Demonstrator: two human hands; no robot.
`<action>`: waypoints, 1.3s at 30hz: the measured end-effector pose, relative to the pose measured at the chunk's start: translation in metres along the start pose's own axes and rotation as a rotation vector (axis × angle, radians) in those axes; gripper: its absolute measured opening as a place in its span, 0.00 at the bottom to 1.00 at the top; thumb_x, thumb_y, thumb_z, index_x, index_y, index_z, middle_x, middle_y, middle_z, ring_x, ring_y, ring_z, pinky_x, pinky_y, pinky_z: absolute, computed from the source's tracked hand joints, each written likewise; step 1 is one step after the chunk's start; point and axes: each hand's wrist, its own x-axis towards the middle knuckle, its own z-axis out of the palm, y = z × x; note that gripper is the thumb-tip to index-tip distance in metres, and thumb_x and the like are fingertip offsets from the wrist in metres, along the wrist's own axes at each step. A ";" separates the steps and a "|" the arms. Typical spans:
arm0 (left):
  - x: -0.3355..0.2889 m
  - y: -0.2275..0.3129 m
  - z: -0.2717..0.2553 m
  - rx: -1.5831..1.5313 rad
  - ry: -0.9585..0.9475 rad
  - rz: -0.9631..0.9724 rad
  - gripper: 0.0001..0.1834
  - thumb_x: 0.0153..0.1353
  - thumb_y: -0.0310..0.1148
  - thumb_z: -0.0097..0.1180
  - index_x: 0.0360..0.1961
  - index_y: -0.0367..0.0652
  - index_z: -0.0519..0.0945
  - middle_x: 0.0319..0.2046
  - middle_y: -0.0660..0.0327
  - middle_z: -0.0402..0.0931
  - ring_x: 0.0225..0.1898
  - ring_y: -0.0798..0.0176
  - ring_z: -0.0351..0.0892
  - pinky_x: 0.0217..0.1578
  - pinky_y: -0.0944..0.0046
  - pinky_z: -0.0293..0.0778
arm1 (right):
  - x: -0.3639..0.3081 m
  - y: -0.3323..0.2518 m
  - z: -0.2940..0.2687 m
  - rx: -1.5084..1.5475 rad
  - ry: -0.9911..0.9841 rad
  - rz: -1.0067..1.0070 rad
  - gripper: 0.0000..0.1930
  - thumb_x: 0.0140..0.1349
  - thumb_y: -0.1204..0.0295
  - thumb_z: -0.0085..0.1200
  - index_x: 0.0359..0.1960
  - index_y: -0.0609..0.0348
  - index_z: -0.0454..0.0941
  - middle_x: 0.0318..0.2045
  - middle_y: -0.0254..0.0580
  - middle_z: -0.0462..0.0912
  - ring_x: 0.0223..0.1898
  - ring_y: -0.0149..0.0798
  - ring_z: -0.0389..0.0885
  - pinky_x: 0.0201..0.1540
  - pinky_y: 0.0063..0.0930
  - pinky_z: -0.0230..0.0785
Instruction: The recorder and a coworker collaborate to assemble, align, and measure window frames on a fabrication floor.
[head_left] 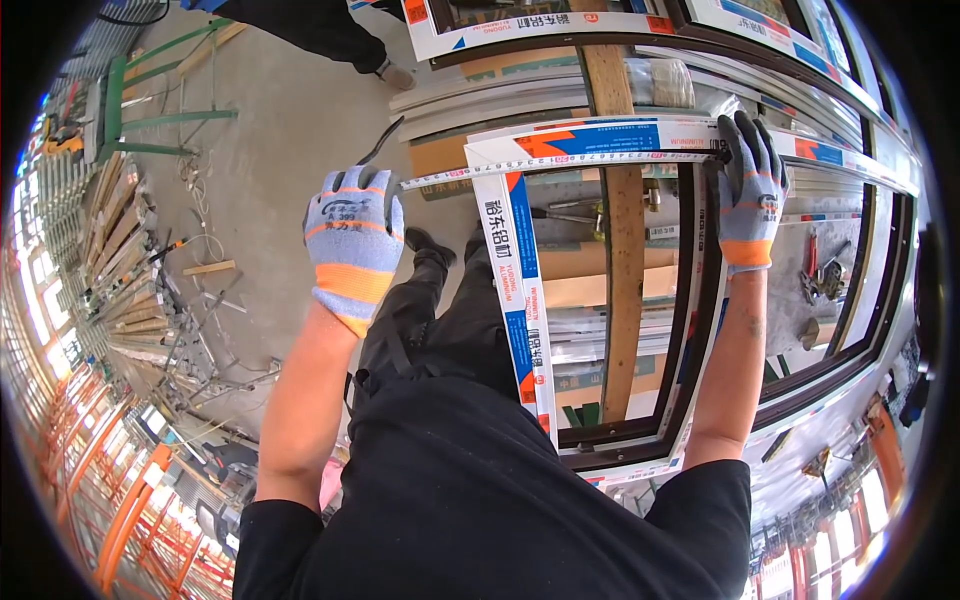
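My left hand (354, 235), in a grey glove with an orange cuff, is closed round a tape measure whose case is mostly hidden. A dark strap sticks out above it. The white tape blade (560, 160) runs out rightward across a corner of the window frame (518, 290), which is dark metal wrapped in white, blue and orange film. My right hand (750, 190), gloved alike, presses the far end of the blade at the frame's upright bar. Its fingers lie together over the frame's top rail, and the exact grip on the tape end is partly hidden.
Beneath the frame runs a wooden beam (625, 280), with cardboard-wrapped profiles lower down. More film-wrapped frames (550, 30) lie beyond. Red-handled pliers (812, 258) show through the right opening. Far left are a green metal stand (115, 110), stacked profiles (135, 300) and another person's leg (320, 35).
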 end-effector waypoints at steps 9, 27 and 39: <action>0.000 0.000 -0.001 -0.030 0.020 -0.019 0.14 0.55 0.37 0.61 0.43 0.47 0.83 0.45 0.59 0.79 0.48 0.50 0.76 0.46 0.50 0.72 | 0.002 -0.003 0.000 -0.004 -0.006 0.010 0.34 0.55 0.80 0.56 0.66 0.43 0.71 0.66 0.37 0.71 0.68 0.48 0.66 0.70 0.45 0.55; 0.001 0.002 -0.007 -0.026 0.048 0.001 0.10 0.55 0.30 0.61 0.41 0.49 0.82 0.43 0.59 0.79 0.46 0.50 0.77 0.46 0.53 0.72 | 0.002 -0.002 0.000 -0.076 -0.016 0.003 0.28 0.61 0.71 0.54 0.65 0.46 0.71 0.66 0.39 0.71 0.67 0.49 0.66 0.70 0.45 0.56; -0.021 -0.037 0.008 -0.105 -0.123 -0.086 0.16 0.59 0.36 0.60 0.48 0.46 0.81 0.49 0.52 0.79 0.54 0.43 0.75 0.55 0.48 0.70 | 0.005 -0.007 -0.012 0.034 0.007 0.012 0.33 0.57 0.59 0.63 0.64 0.53 0.71 0.65 0.44 0.71 0.66 0.53 0.66 0.69 0.47 0.56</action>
